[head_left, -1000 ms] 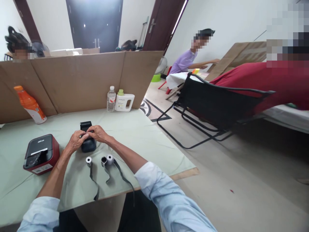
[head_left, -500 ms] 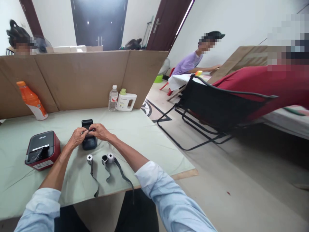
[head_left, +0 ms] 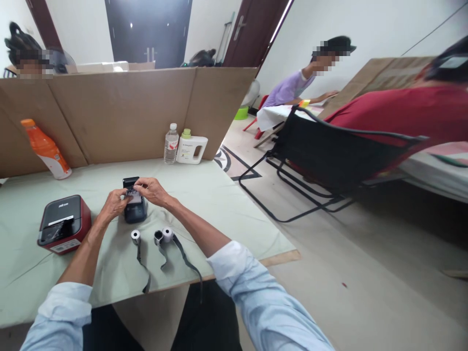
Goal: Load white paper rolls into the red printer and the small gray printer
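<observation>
A small dark portable printer (head_left: 135,215) stands on the table in front of me, its lid tipped up at the far side. White paper (head_left: 135,196) shows in its opening, between my two hands. My left hand (head_left: 116,203) is at the printer's left edge, thumb and fingers pinched at the paper. From the right, my right hand (head_left: 152,191) reaches over the opening with its fingertips pinched at the paper's far end. Closer to me stand a white paper roll (head_left: 135,236), a dark-lined roll (head_left: 158,237) and another white roll (head_left: 167,234), with dark strips trailing toward the table edge.
A red and black printer (head_left: 65,224) sits left of my arm. An orange bottle (head_left: 47,150), a clear bottle (head_left: 171,145) and a white jug (head_left: 190,149) stand along the cardboard screen (head_left: 124,112). A black folding chair (head_left: 329,146) and other people are to the right.
More white paper shows in the small printer's opening. My hands have parted slightly there, the left moving a little left. The view has shifted slightly.
</observation>
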Tool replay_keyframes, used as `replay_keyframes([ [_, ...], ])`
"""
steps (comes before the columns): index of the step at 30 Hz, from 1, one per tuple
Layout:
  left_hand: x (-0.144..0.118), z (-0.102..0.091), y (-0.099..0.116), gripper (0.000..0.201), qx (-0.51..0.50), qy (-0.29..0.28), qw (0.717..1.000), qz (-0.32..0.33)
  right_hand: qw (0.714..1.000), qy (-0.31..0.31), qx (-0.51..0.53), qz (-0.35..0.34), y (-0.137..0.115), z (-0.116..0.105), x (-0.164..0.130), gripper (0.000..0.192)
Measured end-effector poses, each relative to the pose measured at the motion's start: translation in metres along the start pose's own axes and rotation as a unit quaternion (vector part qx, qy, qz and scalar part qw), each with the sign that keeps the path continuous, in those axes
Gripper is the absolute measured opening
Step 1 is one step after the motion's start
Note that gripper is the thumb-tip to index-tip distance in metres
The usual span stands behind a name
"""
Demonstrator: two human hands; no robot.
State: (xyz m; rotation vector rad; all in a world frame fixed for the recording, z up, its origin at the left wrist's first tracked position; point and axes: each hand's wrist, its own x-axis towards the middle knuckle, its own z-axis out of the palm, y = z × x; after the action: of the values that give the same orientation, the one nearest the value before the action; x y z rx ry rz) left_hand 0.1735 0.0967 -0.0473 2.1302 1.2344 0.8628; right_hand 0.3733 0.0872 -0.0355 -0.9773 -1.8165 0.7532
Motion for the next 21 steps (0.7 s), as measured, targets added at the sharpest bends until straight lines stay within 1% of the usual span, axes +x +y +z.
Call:
replay_keyframes([
  [6,-0.009,-0.007,0.02,0.021,-0.004,-0.025,0.999,0.025,0.999,0.014,0.048,-0.013,-0.017,-0.013,-0.012,0.022],
  [10,-0.014,0.002,0.046,0.018,0.002,-0.049,0.998,0.043,0.999,0.027,0.042,-0.014,-0.031,-0.035,-0.038,0.022],
  [13,-0.016,0.019,0.073,0.015,0.032,-0.097,0.991,0.085,0.999,0.028,0.011,0.026,-0.039,-0.057,-0.072,0.02],
  [16,-0.015,0.045,0.098,0.012,0.078,-0.162,0.974,0.138,0.996,0.047,-0.025,0.078,-0.039,-0.075,-0.114,0.018],
  [19,-0.014,0.074,0.117,0.016,0.118,-0.219,0.953,0.172,0.987,0.069,-0.08,0.119,-0.031,-0.083,-0.157,0.019],
  [21,-0.014,0.09,0.125,0.018,0.145,-0.256,0.938,0.182,0.981,0.083,-0.1,0.147,-0.025,-0.082,-0.182,0.022],
])
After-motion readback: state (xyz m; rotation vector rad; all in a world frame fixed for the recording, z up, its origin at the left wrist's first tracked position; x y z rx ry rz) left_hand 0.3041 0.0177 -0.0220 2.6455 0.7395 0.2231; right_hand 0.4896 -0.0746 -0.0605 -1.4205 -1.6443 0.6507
